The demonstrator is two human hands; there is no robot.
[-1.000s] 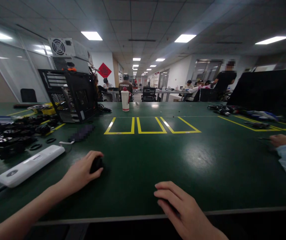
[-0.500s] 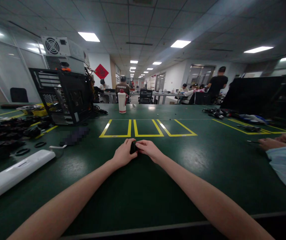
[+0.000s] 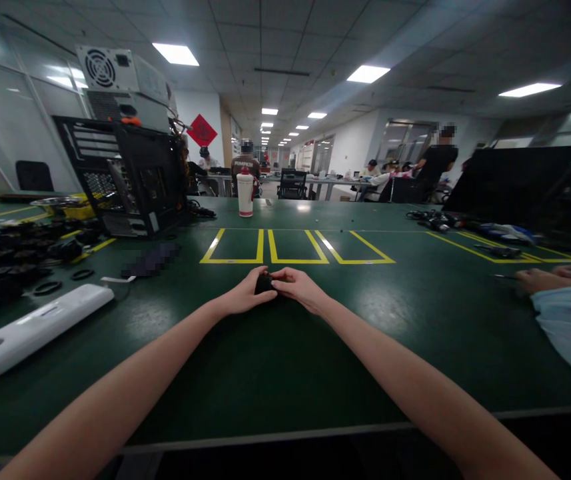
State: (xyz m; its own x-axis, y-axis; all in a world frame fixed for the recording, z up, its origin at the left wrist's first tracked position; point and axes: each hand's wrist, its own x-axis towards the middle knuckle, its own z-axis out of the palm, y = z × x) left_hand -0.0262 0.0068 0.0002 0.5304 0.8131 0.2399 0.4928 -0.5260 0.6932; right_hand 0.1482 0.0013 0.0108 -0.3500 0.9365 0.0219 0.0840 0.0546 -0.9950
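Observation:
A small dark object [image 3: 264,284] sits between my hands, just above or on the green table; its kind is too dark to make out. My left hand [image 3: 242,293] curves around its left side, thumb in front and fingers behind. From the right, my right hand [image 3: 299,288] pinches its edge between thumb and fingertips. Beyond my hands lie yellow tape outlines [image 3: 295,261] on the tabletop [image 3: 275,373].
At the left stand a black computer case [image 3: 135,180], a white bar-shaped device [image 3: 40,327] and a heap of black parts [image 3: 10,260]. A white bottle [image 3: 246,193] stands at the back. Another person's sleeve [image 3: 570,320] and hands are at the right, near cables [image 3: 432,219].
My left hand has shifted slightly left and opened wider around the dark object, showing more of it. My right hand keeps its pinch. The whole view has tilted down a little.

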